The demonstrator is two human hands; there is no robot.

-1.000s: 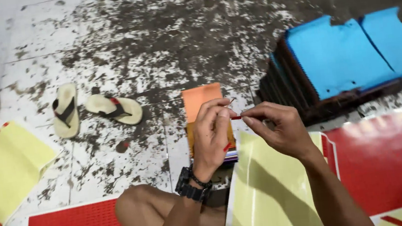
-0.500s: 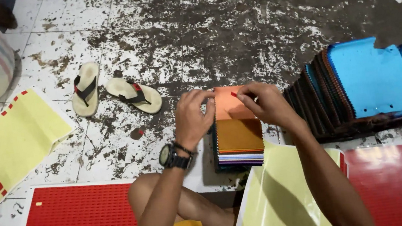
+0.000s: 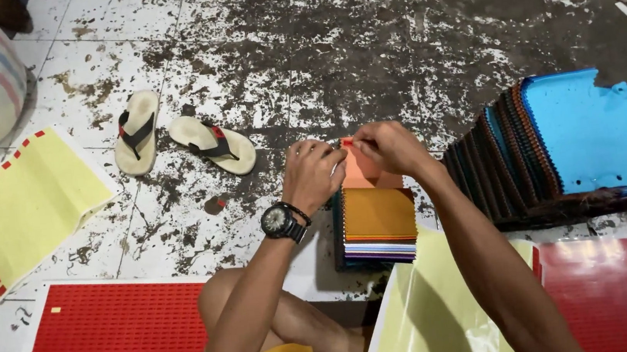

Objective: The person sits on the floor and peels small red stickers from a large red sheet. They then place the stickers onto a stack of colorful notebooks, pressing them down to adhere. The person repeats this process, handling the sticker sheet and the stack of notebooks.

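Hands (image 3: 354, 156) pinching red sticker (image 3: 346, 142) (above swatch stack (image 3: 377, 223))

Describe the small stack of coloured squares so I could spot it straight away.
Start at the big row of blue-topped swatches on the right. Just left of it, under both hands, sits the small stack. Unlike the blue row, its top is mustard orange, with many-coloured edges.

stained white tile floor (image 3: 314, 36), worn sandals (image 3: 177, 136)
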